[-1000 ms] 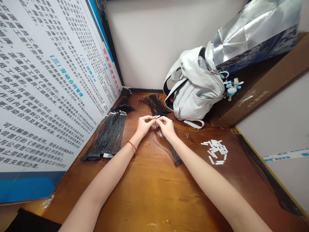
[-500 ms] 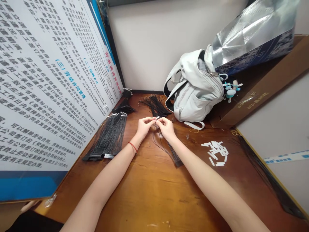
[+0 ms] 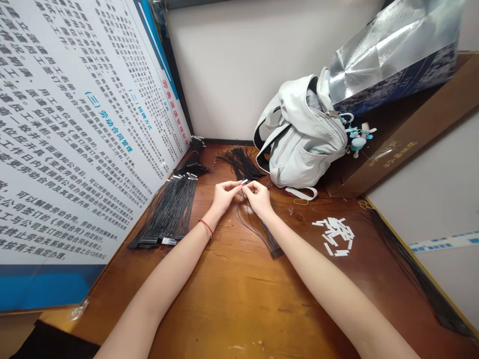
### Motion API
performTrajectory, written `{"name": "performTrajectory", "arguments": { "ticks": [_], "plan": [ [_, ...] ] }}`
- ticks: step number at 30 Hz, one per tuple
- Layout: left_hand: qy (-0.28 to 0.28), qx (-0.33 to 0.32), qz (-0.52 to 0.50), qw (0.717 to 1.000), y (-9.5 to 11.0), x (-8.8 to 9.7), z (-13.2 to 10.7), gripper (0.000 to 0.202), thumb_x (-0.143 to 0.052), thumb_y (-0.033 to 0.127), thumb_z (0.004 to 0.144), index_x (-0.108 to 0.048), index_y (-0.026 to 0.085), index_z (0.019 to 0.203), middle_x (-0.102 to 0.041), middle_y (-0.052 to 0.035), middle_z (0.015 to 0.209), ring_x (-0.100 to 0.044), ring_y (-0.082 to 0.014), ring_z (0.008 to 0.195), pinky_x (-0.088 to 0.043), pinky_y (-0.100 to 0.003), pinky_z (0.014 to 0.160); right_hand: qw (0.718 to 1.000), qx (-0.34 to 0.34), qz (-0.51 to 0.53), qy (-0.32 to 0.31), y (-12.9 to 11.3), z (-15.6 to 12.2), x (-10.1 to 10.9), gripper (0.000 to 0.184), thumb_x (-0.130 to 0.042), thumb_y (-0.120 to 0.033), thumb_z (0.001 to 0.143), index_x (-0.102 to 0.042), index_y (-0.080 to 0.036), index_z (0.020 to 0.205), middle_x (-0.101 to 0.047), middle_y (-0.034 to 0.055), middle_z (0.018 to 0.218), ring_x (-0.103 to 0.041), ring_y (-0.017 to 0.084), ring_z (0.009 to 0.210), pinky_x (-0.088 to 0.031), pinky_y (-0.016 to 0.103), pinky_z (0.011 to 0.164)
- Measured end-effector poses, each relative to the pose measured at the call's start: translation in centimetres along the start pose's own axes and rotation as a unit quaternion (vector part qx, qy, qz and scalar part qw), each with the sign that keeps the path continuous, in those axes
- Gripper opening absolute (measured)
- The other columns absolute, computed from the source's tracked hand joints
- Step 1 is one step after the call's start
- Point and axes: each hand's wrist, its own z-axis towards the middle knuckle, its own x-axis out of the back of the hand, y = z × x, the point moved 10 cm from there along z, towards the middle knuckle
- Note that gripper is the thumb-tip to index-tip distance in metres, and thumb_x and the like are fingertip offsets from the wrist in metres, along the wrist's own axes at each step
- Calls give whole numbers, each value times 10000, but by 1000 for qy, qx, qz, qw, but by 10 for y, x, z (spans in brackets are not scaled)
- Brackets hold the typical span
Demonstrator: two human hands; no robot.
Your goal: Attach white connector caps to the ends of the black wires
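Note:
My left hand [image 3: 223, 195] and my right hand [image 3: 258, 198] meet over the middle of the table, both closed in a pinch. A small white connector housing [image 3: 244, 182] shows between the fingertips, held by my left hand. My right fingers pinch thin black wires [image 3: 250, 228] at the housing; the exact contact is hidden. These wires run down beside my right forearm to a black connector [image 3: 277, 251] on the table. Just behind my hands lies a loose bundle of black wires [image 3: 241, 162] with bare metallic tips.
To the left lie wire harnesses [image 3: 170, 207] with white connectors, and another tied bundle [image 3: 194, 157] behind them. Loose white housings [image 3: 336, 234] are scattered at right. A white backpack [image 3: 307, 134], a cardboard box [image 3: 404, 134] and a printed board [image 3: 82, 124] border the table [image 3: 224, 299].
My hands stay in nearly the same place, with only slight finger movement at the white housing. Part of another person's hand at the lower left edge has gone out of view.

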Motion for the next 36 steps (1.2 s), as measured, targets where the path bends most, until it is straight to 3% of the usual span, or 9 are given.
{"name": "performTrajectory", "arguments": {
  "ticks": [10,20,27,31,36],
  "plan": [
    [-26,-26,21,999,5,-5,0,187,-726,253,575,-704,144,725,-708,-67,791,-645,-188,766,-487,-329,780,1000,1,20,-9,9,1,-2,205,-551,-363,690,-571,-163,646,-582,3,627,-519,137,586,-408,249,590],
    [-38,-16,30,999,2,-5,0,199,-724,266,586,-704,137,736,-704,-77,804,-640,-194,782,-476,-340,805,1000,4,18,-15,10,1,-2,190,-551,-344,705,-577,-161,658,-586,2,638,-530,134,598,-425,244,601],
    [-46,29,-30,998,-3,-8,-1,396,-757,312,574,-684,145,926,-693,-81,934,-629,-188,863,-470,-321,830,999,10,35,7,-1,4,1,228,-559,-382,727,-598,-157,724,-618,15,677,-559,137,620,-453,244,610],
    [-112,69,-12,991,-7,-21,-6,356,-768,385,551,-688,108,760,-681,-66,724,-620,-162,681,-495,-294,712,1000,7,0,6,-11,13,4,205,-589,-360,718,-615,-156,719,-588,1,643,-520,127,585,-433,237,572],
    [-78,88,-68,991,-7,-14,-6,358,-759,416,553,-635,113,697,-644,-43,651,-605,-134,603,-497,-263,629,992,4,-111,-60,-21,-4,11,109,-592,-242,735,-627,-164,802,-594,0,746,-517,117,649,-432,243,644]
  ]
}}
